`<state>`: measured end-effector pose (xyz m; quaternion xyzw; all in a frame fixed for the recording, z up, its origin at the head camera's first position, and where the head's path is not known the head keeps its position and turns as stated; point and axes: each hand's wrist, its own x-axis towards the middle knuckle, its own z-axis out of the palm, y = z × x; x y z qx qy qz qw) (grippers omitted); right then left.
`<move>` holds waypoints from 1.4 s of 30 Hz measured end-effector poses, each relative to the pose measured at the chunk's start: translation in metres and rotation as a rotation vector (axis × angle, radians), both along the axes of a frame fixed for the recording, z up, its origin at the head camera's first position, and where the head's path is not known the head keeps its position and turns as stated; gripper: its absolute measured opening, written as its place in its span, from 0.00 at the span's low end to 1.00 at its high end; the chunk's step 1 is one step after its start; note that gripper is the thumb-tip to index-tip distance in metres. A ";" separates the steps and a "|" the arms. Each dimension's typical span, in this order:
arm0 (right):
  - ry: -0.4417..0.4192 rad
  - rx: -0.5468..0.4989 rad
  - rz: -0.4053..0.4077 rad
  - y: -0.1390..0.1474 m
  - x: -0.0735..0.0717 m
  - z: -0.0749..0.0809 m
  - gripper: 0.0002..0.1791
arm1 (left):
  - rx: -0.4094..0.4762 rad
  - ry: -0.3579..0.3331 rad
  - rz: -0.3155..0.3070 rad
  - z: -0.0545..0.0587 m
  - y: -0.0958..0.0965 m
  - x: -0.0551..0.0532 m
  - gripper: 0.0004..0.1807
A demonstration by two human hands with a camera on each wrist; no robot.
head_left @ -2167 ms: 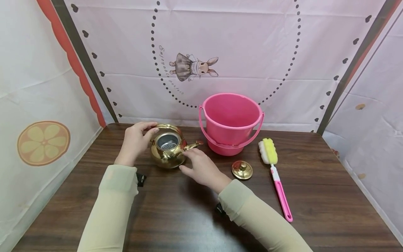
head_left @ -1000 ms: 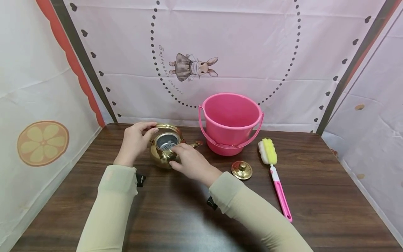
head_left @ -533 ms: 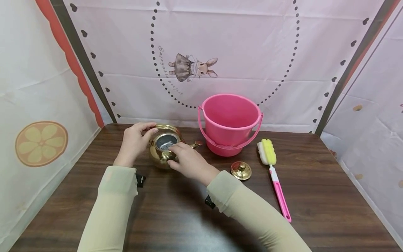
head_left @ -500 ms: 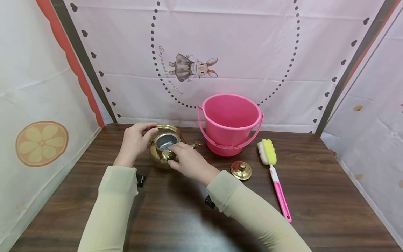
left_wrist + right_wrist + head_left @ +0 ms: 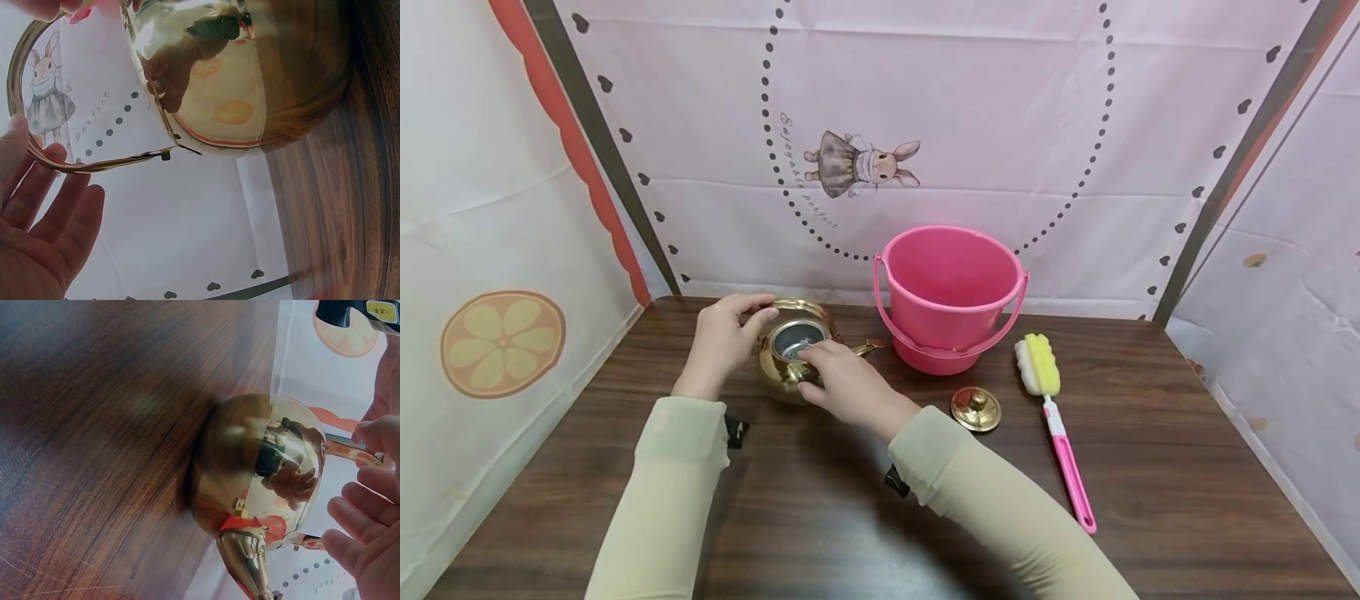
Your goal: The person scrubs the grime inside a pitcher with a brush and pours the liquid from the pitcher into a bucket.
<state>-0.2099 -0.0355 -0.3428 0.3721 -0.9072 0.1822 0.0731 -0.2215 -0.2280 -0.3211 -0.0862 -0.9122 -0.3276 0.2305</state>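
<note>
A gold teapot (image 5: 772,374) stands upright on the table, lidless, with a perforated metal strainer (image 5: 790,340) showing in its opening. My left hand (image 5: 718,342) pinches the arched handle (image 5: 100,166) between thumb and fingers. Over the spout side of the opening is my right hand (image 5: 853,389), its index finger at the strainer's edge and the thumb lower, in front of the body. In the right wrist view its fingers are loosely bent beside the teapot's top; whether they touch the strainer is hidden. The gold lid (image 5: 976,409) lies knob up to the right.
Behind and right of the teapot stands a pink bucket (image 5: 940,333) with its handle lowered. A sponge brush (image 5: 1060,433) with a pink grip lies at the right on the wooden table (image 5: 820,533). Printed cloth (image 5: 1000,108) hangs along the back and sides.
From beside the spout, my right hand has moved left to the teapot's opening and has since stayed there with only slight motion. My left hand keeps its grip on the handle.
</note>
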 end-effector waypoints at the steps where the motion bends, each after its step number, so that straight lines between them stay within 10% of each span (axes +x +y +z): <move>1: 0.003 0.002 0.001 0.000 0.000 0.000 0.24 | -0.001 0.000 0.000 0.000 0.000 0.000 0.17; 42: -0.001 0.061 0.021 -0.015 -0.007 0.004 0.21 | 0.001 -0.008 0.000 0.003 -0.001 0.000 0.17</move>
